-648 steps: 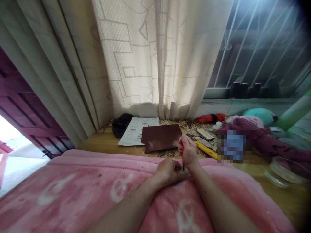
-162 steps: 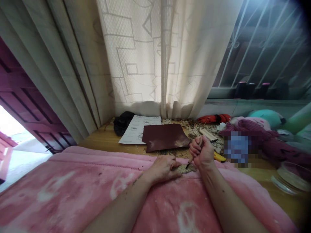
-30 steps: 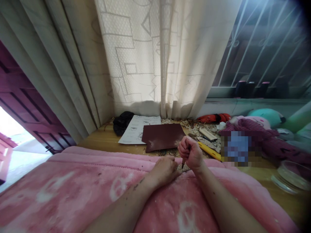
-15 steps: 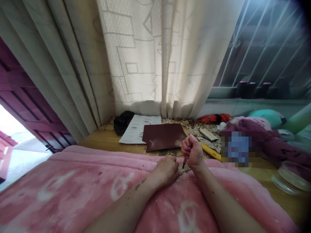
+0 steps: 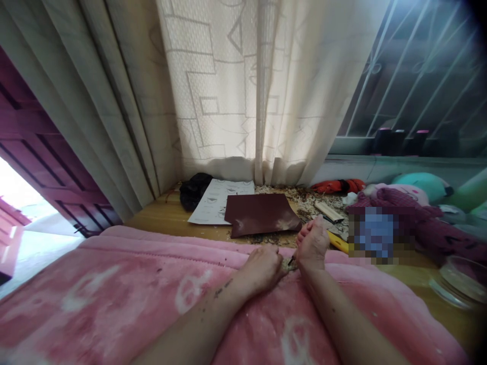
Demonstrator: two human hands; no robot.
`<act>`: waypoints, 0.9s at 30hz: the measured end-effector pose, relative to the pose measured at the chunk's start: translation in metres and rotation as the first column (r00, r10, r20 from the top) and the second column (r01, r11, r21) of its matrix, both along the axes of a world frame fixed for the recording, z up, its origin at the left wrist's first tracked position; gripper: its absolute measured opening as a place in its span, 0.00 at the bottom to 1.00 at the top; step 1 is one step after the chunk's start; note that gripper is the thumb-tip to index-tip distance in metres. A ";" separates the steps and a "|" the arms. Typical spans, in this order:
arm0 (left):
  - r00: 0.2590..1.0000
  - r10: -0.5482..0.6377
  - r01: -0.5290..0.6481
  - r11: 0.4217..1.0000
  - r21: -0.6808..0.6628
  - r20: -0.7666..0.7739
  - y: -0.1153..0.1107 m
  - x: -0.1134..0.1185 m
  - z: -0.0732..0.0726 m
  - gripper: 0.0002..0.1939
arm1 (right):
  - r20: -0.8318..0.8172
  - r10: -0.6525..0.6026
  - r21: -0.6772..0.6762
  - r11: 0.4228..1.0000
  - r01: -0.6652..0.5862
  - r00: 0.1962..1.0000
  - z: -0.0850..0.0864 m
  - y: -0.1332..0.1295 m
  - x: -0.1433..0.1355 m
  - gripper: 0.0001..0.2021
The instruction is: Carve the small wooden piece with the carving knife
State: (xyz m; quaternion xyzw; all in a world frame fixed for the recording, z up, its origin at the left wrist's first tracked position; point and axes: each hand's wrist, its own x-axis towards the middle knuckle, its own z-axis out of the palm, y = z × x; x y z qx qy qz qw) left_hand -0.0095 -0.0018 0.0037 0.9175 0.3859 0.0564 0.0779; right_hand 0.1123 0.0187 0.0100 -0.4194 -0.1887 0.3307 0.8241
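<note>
Low over the pink blanket [image 5: 125, 299], my left hand [image 5: 265, 264] is closed on a small pale, rough-surfaced piece [image 5: 288, 265], of which only the right end shows. To its right, my right hand [image 5: 314, 246] makes a fist round a slim carving tool. The tool's dark tip [image 5: 292, 260] sticks out below the fist, slanting down toward the pale piece. The fingers hide its handle. Whether tip and piece touch, I cannot tell.
Beyond the hands, a brown sheet [image 5: 262, 215] overlaps a printed white paper [image 5: 213, 200] on the wooden table [image 5: 160, 218]. Pale shavings [image 5: 300, 195] are scattered about. A yellow-handled object [image 5: 338, 242], a beige block [image 5: 329, 212] and a glass bowl [image 5: 452, 286] lie rightward.
My right hand has shifted slightly right and down, and its wrist has turned. The tool now leans more, and less of it shows. My left hand holds nearly the same place.
</note>
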 end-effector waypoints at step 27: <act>1.000 -0.029 0.029 0.999 0.040 -0.003 0.001 0.001 -0.003 0.14 | -0.165 0.456 0.139 0.889 -0.437 0.875 0.005 0.003 0.011 0.19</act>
